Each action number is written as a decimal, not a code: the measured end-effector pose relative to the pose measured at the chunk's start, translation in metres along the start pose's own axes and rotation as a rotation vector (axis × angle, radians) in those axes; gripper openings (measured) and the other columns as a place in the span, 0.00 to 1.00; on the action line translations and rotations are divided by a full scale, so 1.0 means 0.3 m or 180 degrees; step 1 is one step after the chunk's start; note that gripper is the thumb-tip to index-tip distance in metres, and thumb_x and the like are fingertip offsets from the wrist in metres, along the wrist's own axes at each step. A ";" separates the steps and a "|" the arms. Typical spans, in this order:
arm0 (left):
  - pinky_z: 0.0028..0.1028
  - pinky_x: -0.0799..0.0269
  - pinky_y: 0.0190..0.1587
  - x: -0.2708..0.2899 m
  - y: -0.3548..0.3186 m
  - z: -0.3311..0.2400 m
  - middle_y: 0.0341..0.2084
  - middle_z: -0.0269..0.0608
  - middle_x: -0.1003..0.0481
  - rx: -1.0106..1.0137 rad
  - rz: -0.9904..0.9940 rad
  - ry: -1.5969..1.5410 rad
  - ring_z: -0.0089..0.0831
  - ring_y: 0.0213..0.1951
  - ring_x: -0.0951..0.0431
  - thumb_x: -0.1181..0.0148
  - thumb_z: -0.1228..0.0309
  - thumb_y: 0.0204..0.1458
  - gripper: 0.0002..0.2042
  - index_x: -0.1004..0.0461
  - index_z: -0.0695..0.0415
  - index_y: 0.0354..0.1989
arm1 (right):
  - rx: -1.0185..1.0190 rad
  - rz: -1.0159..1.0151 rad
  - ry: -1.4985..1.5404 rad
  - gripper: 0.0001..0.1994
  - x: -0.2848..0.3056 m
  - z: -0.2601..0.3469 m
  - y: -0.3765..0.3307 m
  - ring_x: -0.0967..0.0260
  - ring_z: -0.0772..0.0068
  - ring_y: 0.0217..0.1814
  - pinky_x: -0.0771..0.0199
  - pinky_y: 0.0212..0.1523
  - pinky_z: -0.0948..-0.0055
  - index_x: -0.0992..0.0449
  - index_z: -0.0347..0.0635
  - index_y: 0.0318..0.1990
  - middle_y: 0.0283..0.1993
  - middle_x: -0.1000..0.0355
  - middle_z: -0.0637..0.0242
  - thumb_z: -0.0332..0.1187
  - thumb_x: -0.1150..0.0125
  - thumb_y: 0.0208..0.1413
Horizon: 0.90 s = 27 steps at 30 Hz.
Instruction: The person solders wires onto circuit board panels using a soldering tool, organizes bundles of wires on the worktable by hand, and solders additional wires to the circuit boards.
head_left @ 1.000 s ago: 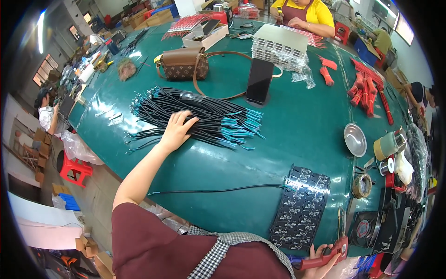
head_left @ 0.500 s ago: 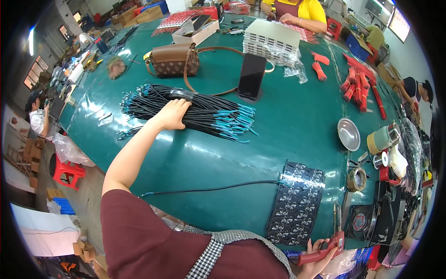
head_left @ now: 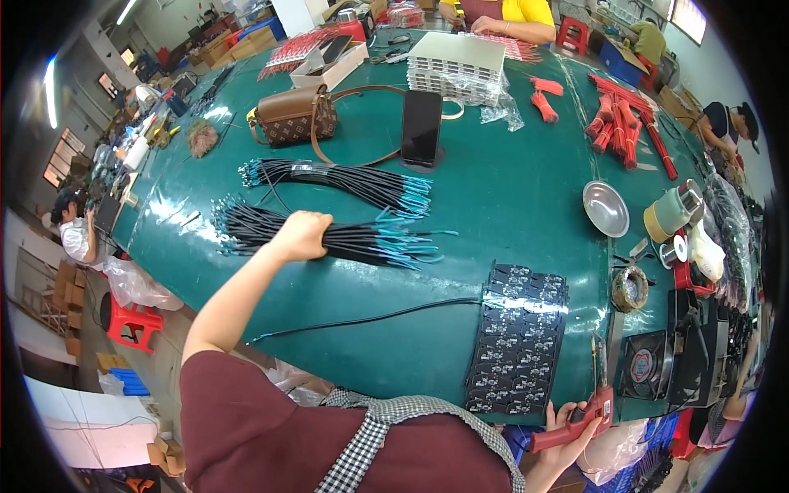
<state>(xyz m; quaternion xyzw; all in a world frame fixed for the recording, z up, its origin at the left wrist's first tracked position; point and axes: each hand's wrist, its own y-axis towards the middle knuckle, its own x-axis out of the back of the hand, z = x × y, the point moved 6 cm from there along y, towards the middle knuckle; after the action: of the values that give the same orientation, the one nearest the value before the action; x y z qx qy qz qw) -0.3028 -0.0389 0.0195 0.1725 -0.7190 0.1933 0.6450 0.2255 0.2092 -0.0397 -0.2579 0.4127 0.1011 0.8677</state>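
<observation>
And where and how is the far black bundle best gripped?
Likely the far bundle is best gripped at its shiny band, from above: it seems gathered there, its ends spread, and the near bundle lies along its near side.

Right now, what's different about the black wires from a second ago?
The left hand closed around a bundle of black cables with teal ends and pulled it nearer, away from another, clear-taped black bundle. The right hand still holds the red pistol-shaped tool.
</observation>
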 end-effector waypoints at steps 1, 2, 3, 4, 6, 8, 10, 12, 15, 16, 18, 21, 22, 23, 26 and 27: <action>0.41 0.31 0.36 0.003 -0.004 -0.037 0.23 0.50 0.28 0.0069 -0.0054 -0.0053 0.49 0.32 0.26 0.39 0.72 0.28 0.13 0.32 0.61 0.26 | -0.0015 0.0007 0.0009 0.20 0.010 -0.001 0.004 0.35 0.71 0.46 0.37 0.55 0.44 0.36 0.54 0.55 0.45 0.32 0.71 0.49 0.50 0.59; 0.40 0.29 0.37 0.008 -0.001 -0.072 0.24 0.50 0.27 0.0070 -0.0134 -0.0009 0.48 0.33 0.25 0.41 0.72 0.30 0.12 0.32 0.62 0.26 | -0.0015 0.0192 0.0064 0.20 0.016 -0.001 0.007 0.35 0.70 0.48 0.38 0.55 0.41 0.37 0.52 0.56 0.46 0.32 0.71 0.48 0.51 0.59; 0.40 0.29 0.37 0.007 0.016 -0.096 0.24 0.50 0.27 0.0151 -0.0213 -0.0032 0.48 0.33 0.25 0.41 0.72 0.30 0.12 0.32 0.61 0.25 | -0.0013 0.0378 0.0115 0.21 0.017 0.002 0.008 0.36 0.69 0.50 0.38 0.54 0.38 0.37 0.50 0.57 0.48 0.32 0.70 0.48 0.52 0.60; 0.40 0.29 0.37 0.005 0.033 -0.119 0.23 0.50 0.27 0.0247 -0.0293 -0.0054 0.48 0.33 0.25 0.41 0.72 0.30 0.11 0.32 0.61 0.25 | -0.0044 0.0394 0.0110 0.21 0.022 0.002 0.011 0.36 0.69 0.50 0.38 0.54 0.38 0.37 0.50 0.57 0.48 0.32 0.70 0.48 0.52 0.60; 0.40 0.29 0.36 0.003 0.066 -0.146 0.24 0.50 0.27 0.0555 -0.0392 -0.0068 0.48 0.32 0.25 0.41 0.72 0.32 0.11 0.32 0.61 0.26 | -0.0124 0.0598 0.0117 0.22 0.009 -0.003 0.019 0.36 0.69 0.52 0.40 0.56 0.38 0.38 0.50 0.58 0.49 0.33 0.69 0.47 0.52 0.60; 0.41 0.31 0.38 -0.015 0.099 -0.181 0.28 0.49 0.27 0.0489 -0.0382 -0.0337 0.48 0.35 0.26 0.43 0.72 0.32 0.12 0.34 0.61 0.28 | -0.0157 0.0658 0.0115 0.22 0.016 0.002 0.019 0.36 0.69 0.52 0.40 0.57 0.38 0.39 0.50 0.59 0.49 0.33 0.68 0.47 0.52 0.60; 0.39 0.32 0.45 -0.006 0.110 -0.196 0.36 0.50 0.28 0.0274 -0.0146 -0.0365 0.47 0.42 0.28 0.40 0.68 0.37 0.19 0.32 0.62 0.39 | -0.0156 0.0700 0.0115 0.22 -0.026 0.006 0.012 0.36 0.69 0.52 0.41 0.58 0.39 0.40 0.50 0.59 0.49 0.33 0.67 0.47 0.52 0.60; 0.37 0.38 0.54 0.015 0.102 -0.202 0.45 0.52 0.32 -0.0067 0.0151 -0.1017 0.45 0.51 0.33 0.38 0.59 0.42 0.29 0.35 0.62 0.52 | 0.0065 -0.0222 -0.0427 0.27 -0.087 0.008 -0.018 0.34 0.65 0.40 0.39 0.55 0.39 0.38 0.62 0.61 0.41 0.31 0.70 0.47 0.42 0.52; 0.36 0.40 0.57 0.094 0.126 0.020 0.49 0.50 0.31 0.0079 -0.0712 -0.1436 0.44 0.54 0.34 0.42 0.57 0.50 0.25 0.32 0.62 0.52 | -0.0149 -0.0358 0.0067 0.27 -0.051 0.002 -0.016 0.35 0.65 0.39 0.41 0.56 0.36 0.39 0.62 0.61 0.38 0.31 0.69 0.47 0.42 0.52; 0.36 0.39 0.56 0.117 0.126 0.161 0.48 0.49 0.30 0.0554 -0.1185 -0.1013 0.43 0.54 0.33 0.41 0.63 0.48 0.23 0.32 0.60 0.52 | -0.0223 -0.0300 0.0114 0.27 -0.055 -0.006 -0.013 0.34 0.65 0.39 0.42 0.57 0.35 0.39 0.63 0.61 0.37 0.31 0.69 0.47 0.42 0.52; 0.40 0.40 0.56 0.139 0.174 0.304 0.50 0.46 0.31 0.0627 -0.0834 0.0457 0.41 0.56 0.34 0.42 0.76 0.40 0.28 0.36 0.58 0.55 | -0.0239 0.0154 0.0107 0.29 -0.030 -0.006 -0.015 0.35 0.66 0.42 0.42 0.58 0.39 0.42 0.61 0.63 0.48 0.32 0.67 0.46 0.43 0.53; 0.43 0.41 0.56 0.069 0.257 0.458 0.48 0.43 0.30 0.1081 0.0624 0.0678 0.40 0.55 0.34 0.40 0.77 0.34 0.29 0.33 0.52 0.53 | 0.0560 0.0243 -0.1348 0.30 -0.017 0.014 -0.015 0.38 0.67 0.50 0.40 0.58 0.47 0.48 0.58 0.66 0.65 0.45 0.67 0.44 0.47 0.56; 0.41 0.39 0.55 0.054 0.273 0.481 0.47 0.42 0.29 0.1120 0.0990 0.0723 0.39 0.54 0.33 0.39 0.76 0.33 0.28 0.32 0.52 0.51 | 0.1058 0.0706 -0.1968 0.30 -0.042 0.022 -0.023 0.41 0.68 0.52 0.39 0.57 0.52 0.50 0.57 0.67 0.68 0.53 0.69 0.44 0.49 0.58; 0.41 0.39 0.55 0.055 0.267 0.500 0.47 0.42 0.29 0.1107 0.0974 0.0727 0.39 0.54 0.33 0.39 0.76 0.33 0.28 0.32 0.52 0.51 | 0.1547 0.1175 -0.2584 0.30 -0.069 0.021 -0.036 0.43 0.69 0.55 0.38 0.56 0.57 0.53 0.55 0.67 0.72 0.61 0.70 0.44 0.51 0.59; 0.37 0.34 0.46 0.050 0.197 0.479 0.39 0.39 0.28 0.0869 0.0257 0.0091 0.38 0.47 0.31 0.34 0.74 0.30 0.23 0.29 0.55 0.41 | 0.1493 0.1083 -0.2333 0.29 -0.098 -0.006 -0.061 0.44 0.69 0.56 0.36 0.55 0.61 0.52 0.55 0.67 0.72 0.60 0.71 0.44 0.53 0.60; 0.36 0.34 0.45 0.071 0.165 0.448 0.37 0.39 0.29 0.0864 -0.0458 0.0236 0.39 0.45 0.31 0.33 0.74 0.30 0.22 0.29 0.55 0.39 | 0.0600 0.0061 -0.1159 0.30 -0.074 -0.004 -0.041 0.43 0.71 0.55 0.36 0.54 0.61 0.52 0.56 0.67 0.71 0.57 0.72 0.46 0.51 0.59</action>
<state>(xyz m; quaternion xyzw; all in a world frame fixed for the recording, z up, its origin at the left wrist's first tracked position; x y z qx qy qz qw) -0.4452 -0.0633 0.0253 0.3020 -0.6476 0.2482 0.6540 0.2153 0.1988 -0.0187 -0.1490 0.2590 0.1153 0.9473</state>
